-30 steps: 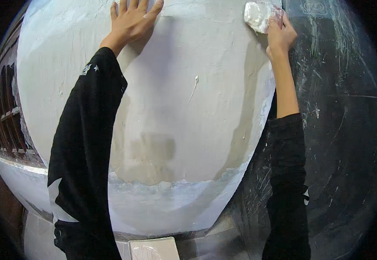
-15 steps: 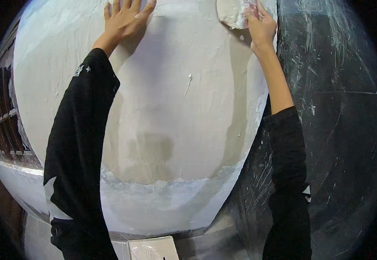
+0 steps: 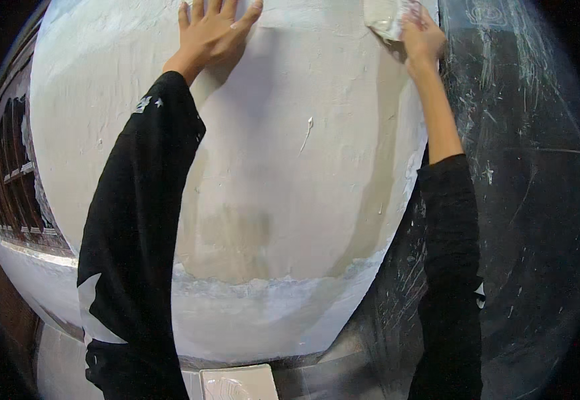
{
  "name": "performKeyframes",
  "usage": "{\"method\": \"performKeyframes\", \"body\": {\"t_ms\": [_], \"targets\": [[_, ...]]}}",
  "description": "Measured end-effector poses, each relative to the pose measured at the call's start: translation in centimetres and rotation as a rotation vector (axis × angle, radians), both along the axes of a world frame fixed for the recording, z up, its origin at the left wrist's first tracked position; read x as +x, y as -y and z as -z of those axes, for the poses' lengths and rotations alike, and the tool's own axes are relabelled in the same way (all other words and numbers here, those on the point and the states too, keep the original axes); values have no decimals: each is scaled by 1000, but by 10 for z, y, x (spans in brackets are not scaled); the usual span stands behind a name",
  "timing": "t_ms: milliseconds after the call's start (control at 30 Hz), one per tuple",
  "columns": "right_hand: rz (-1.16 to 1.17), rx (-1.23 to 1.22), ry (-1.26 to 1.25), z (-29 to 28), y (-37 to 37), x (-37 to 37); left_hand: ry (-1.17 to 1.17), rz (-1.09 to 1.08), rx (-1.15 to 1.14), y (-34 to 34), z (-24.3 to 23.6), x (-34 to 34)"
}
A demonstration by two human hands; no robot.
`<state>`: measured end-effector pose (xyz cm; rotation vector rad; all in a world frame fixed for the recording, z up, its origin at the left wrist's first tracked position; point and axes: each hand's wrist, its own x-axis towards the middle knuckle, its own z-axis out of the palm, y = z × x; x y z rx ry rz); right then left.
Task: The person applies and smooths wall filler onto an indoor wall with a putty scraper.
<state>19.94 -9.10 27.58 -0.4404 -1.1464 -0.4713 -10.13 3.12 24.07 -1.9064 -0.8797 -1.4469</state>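
Observation:
Fingers spread, my left hand (image 3: 216, 33) is against the pale plastered wall (image 3: 290, 187) near the top of the view. It holds nothing. My right hand (image 3: 424, 41) is closed around a scraper (image 3: 386, 19) at the upper right, beside the wall's right edge. Cream-coloured paste coats the scraper, and its upper part runs out of the picture. A short raised streak of paste (image 3: 308, 135) stands on the wall between my arms. Lower down, a ragged line divides the cream coat from a bluish-white band (image 3: 236, 317).
A dark, scuffed panel (image 3: 516, 220) adjoins the wall on the right. To the left is a barred window (image 3: 13, 173) with a pale sill. Below, a light rectangular tray (image 3: 263, 381) with paste on it is partly cut off by the lower edge.
The whole scene has shifted right in the picture. My right hand and the scraper have moved slightly toward the wall's right edge. My left hand stays at the same place on the wall.

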Motion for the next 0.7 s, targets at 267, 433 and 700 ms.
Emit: {"method": "performKeyframes", "body": {"t_ms": [267, 433, 700], "targets": [[358, -118, -60, 5, -19, -28, -22, -70, 6, -8, 1, -19], [-89, 9, -84, -9, 3, 30, -17, -30, -3, 1, 0, -7], [72, 33, -112, 5, -4, 59, -6, 7, 17, 1, -3, -1]]}}
